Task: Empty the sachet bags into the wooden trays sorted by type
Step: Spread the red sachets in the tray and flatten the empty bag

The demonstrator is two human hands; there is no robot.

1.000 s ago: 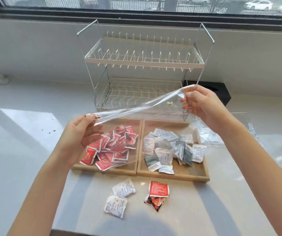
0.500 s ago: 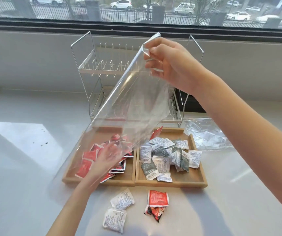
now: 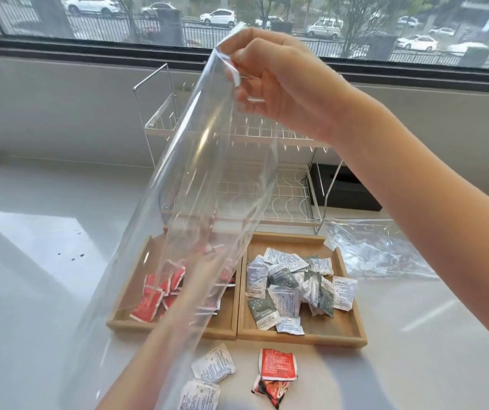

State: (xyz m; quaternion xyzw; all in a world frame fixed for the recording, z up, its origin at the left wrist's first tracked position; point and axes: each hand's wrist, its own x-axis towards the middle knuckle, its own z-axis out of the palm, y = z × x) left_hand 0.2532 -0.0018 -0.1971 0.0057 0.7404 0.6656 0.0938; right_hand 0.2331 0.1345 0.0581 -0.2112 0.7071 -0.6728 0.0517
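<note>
Right hand point(image 3: 278, 84) is raising a clear plastic bag point(image 3: 207, 184) high over the left wooden tray point(image 3: 136, 319), fingers point(image 3: 238, 59) pinched shut on the bag's upper corner. Left hand point(image 3: 207, 279) is reaching inside the hanging bag, down by the red sachets point(image 3: 151, 303); through the film it is blurred, so its finger spread cannot be told. The bag is looking nearly empty.

White and green sachets point(image 3: 287, 291) are lying in the right wooden tray point(image 3: 352, 327). Strays are sitting on the table point(image 3: 30, 291) in front of the trays: two white point(image 3: 213, 366), two red point(image 3: 277, 368). A second bag point(image 3: 379, 253) is lying flat to the right.

Judgement: keeping the mouth low over the left tray and sweeping out corners should stop further spills; strays need sorting afterwards.
</note>
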